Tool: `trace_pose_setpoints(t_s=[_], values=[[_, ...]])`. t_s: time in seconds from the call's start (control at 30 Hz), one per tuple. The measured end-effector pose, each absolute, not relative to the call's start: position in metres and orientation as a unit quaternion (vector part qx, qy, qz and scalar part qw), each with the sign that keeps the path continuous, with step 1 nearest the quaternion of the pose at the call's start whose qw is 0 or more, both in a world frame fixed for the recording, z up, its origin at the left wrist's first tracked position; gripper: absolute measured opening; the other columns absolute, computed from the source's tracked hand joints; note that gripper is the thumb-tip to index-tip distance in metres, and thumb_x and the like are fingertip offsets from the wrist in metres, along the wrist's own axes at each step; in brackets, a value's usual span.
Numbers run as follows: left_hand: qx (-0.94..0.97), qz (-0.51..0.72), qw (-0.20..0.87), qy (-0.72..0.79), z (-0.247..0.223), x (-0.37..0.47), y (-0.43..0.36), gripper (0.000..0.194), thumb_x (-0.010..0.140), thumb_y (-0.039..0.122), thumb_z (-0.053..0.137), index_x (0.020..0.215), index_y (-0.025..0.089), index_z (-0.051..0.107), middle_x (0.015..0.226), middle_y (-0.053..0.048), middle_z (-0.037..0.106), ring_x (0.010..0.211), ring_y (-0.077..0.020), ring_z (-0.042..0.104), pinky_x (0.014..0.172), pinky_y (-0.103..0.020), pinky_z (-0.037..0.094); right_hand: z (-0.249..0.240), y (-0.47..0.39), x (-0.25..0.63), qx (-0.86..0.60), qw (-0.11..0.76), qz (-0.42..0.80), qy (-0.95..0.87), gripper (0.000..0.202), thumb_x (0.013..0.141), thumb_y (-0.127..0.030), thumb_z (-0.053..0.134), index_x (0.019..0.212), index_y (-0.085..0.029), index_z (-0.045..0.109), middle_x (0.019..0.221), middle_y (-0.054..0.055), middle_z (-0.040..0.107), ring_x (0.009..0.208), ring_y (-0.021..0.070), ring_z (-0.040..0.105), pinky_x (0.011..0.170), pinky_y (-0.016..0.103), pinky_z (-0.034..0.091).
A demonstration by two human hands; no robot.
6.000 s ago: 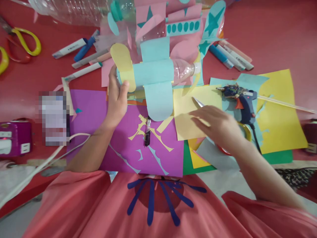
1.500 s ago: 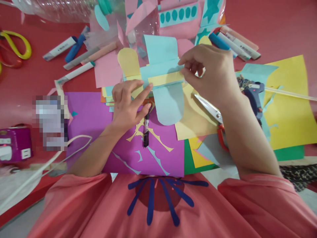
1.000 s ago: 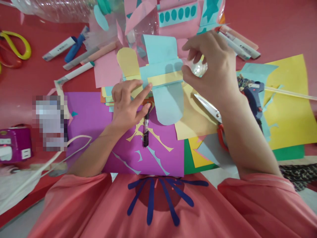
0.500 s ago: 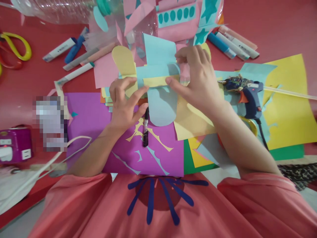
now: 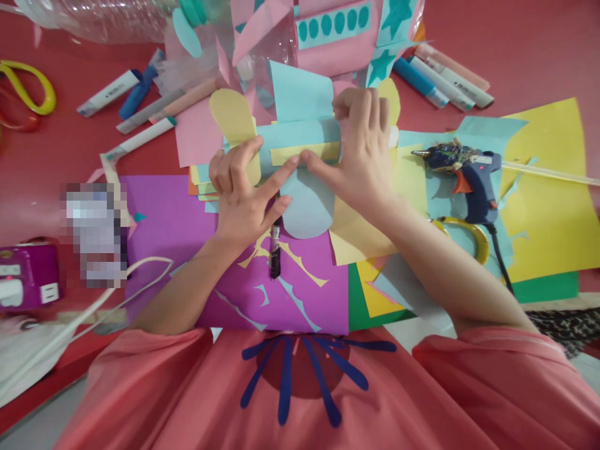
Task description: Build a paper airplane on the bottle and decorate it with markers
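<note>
A light blue paper cutout with a rounded near flap and a raised far flap lies in the middle. A pale yellow paper strip runs across its centre. My left hand has its fingers apart, the index fingertip on the strip. My right hand presses the strip with its thumb, while its bent fingers rest over the cutout's right end. Pale yellow rounded paper pieces stick out on the left and right. Under the near flap, a black marker lies partly hidden.
A hot glue gun lies on paper at right, with yellow-handled scissors partly under my right forearm. Purple paper carries cut scraps. Several markers lie on both sides. A plastic bottle and pink paper craft stand behind.
My right thumb has slid left along the yellow strip. My left index finger has moved right onto the strip, so the two tips now nearly meet.
</note>
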State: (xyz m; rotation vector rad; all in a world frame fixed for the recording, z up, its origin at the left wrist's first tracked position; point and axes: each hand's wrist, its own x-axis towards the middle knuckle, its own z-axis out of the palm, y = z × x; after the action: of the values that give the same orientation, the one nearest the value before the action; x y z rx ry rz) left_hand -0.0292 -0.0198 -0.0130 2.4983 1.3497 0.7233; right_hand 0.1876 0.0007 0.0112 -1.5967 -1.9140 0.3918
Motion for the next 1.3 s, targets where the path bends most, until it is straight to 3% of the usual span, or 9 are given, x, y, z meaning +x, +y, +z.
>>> trace_pose_setpoints(t_s=[0.23,0.57,0.73,0.83,1.0,1.17,1.3], values=[[0.854,0.25,0.066,0.451,-0.014,-0.033,-0.016,0.053,0.098,0.062,0.028,0.138,0.04,0.055,0.148,-0.008,0.044,0.137,-0.0343,0.04,0.115,-0.061,0.023,0.012,0.002,0.191,-0.59,0.308,0.149,-0.731,0.037,0.086,-0.049,0.057,0.112,-0.028,0.04,0.113,0.012,0.047,0.114,0.0355,0.048,0.095,0.059,0.044],[0.845,0.254,0.107,0.459,-0.013,-0.041,-0.009,0.057,0.096,0.066,0.023,0.134,0.041,0.057,0.145,-0.002,0.05,0.136,-0.0307,0.043,0.119,-0.053,0.022,0.023,0.002,0.203,-0.561,0.293,0.163,-0.757,0.03,0.083,-0.035,0.058,0.105,-0.029,0.039,0.11,0.008,0.052,0.108,0.0305,0.051,0.1,0.057,0.043],[0.856,0.272,0.046,0.438,-0.014,-0.046,-0.007,0.056,0.098,0.061,0.023,0.136,0.036,0.056,0.141,-0.005,0.053,0.131,-0.0291,0.047,0.113,-0.052,0.032,0.029,0.003,0.209,-0.547,0.291,0.163,-0.768,0.026,0.081,-0.031,0.056,0.101,-0.03,0.04,0.107,0.009,0.054,0.104,0.0289,0.052,0.099,0.053,0.045],[0.856,0.281,0.02,0.434,-0.014,-0.043,-0.009,0.053,0.099,0.059,0.025,0.138,0.038,0.054,0.14,-0.007,0.052,0.131,-0.0292,0.048,0.111,-0.051,0.034,0.026,0.003,0.206,-0.558,0.3,0.16,-0.757,0.024,0.083,-0.037,0.056,0.101,-0.029,0.042,0.105,0.009,0.054,0.105,0.0301,0.053,0.097,0.053,0.045],[0.853,0.241,0.079,0.457,-0.016,-0.033,-0.014,0.068,0.091,0.076,0.025,0.141,0.038,0.052,0.143,-0.006,0.048,0.135,-0.0363,0.037,0.118,-0.059,0.018,0.014,0.003,0.197,-0.591,0.321,0.149,-0.725,0.034,0.088,-0.057,0.053,0.103,-0.028,0.045,0.109,0.011,0.055,0.106,0.0322,0.052,0.098,0.056,0.043],[0.863,0.251,0.013,0.439,-0.016,-0.032,-0.017,0.059,0.096,0.067,0.026,0.144,0.041,0.048,0.143,-0.009,0.045,0.13,-0.0351,0.04,0.114,-0.057,0.024,0.011,0.004,0.195,-0.592,0.319,0.153,-0.724,0.038,0.088,-0.065,0.049,0.103,-0.03,0.045,0.11,0.011,0.056,0.104,0.0319,0.051,0.1,0.056,0.041],[0.851,0.237,0.055,0.466,-0.013,-0.03,-0.019,0.062,0.092,0.072,0.028,0.143,0.044,0.049,0.143,-0.008,0.048,0.133,-0.0372,0.04,0.117,-0.059,0.019,0.01,0.004,0.195,-0.59,0.319,0.136,-0.729,0.043,0.089,-0.069,0.044,0.103,-0.028,0.044,0.11,0.012,0.055,0.102,0.0315,0.051,0.099,0.055,0.041]])
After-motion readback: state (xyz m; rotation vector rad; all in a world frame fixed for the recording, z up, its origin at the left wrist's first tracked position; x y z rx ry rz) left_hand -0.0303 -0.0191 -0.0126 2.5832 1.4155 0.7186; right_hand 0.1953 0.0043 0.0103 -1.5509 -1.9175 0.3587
